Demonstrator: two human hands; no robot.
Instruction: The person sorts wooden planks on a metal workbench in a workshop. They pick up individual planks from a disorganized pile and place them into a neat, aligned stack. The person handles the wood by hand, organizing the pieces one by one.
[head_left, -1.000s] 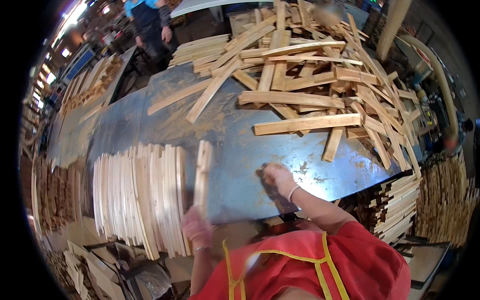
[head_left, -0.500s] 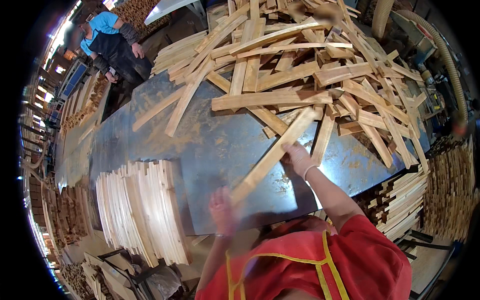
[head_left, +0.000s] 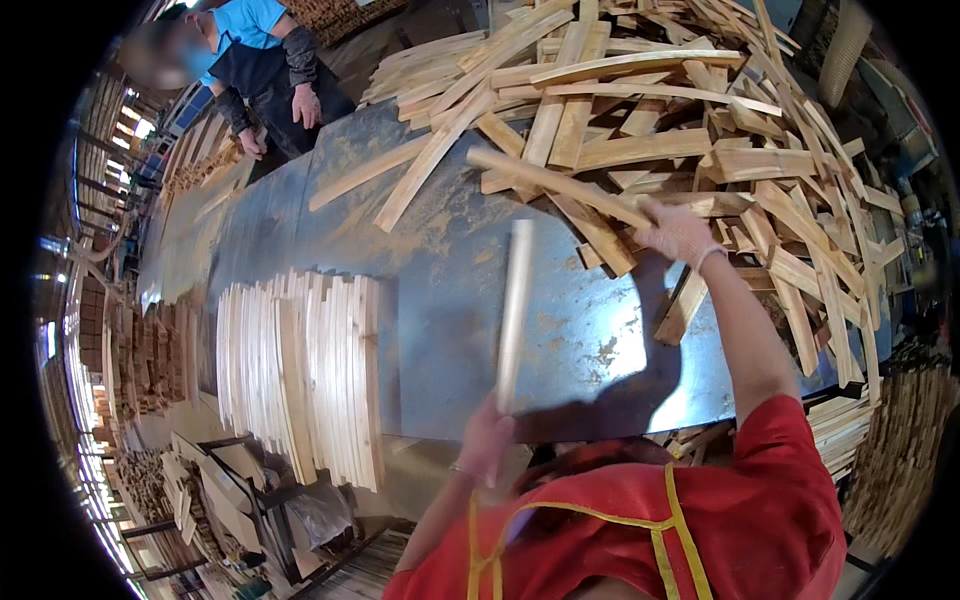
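My left hand (head_left: 487, 440), at the table's near edge, is closed round the lower end of a pale wooden slat (head_left: 515, 310) that stands out away from me over the metal top. To its left lies a row of pale slats (head_left: 300, 370), side by side. Farther off to the right, my right hand (head_left: 680, 234), in a light glove, grips the right end of another wooden slat (head_left: 560, 185). This slat is slightly blurred and slants across the front of a heaped pile of loose slats (head_left: 640, 150).
A metal-topped table (head_left: 440, 310) dusted with sawdust spreads before me. A co-worker (head_left: 275, 75) in a blue shirt and dark apron stands at the far left. Stacked wood (head_left: 900, 460) rises at the right, and a ribbed hose (head_left: 845, 55) hangs at the back right.
The slat that both hands held is now in my left hand alone, swung more upright. My right hand has moved away to the pile and taken another slat. The view has shifted.
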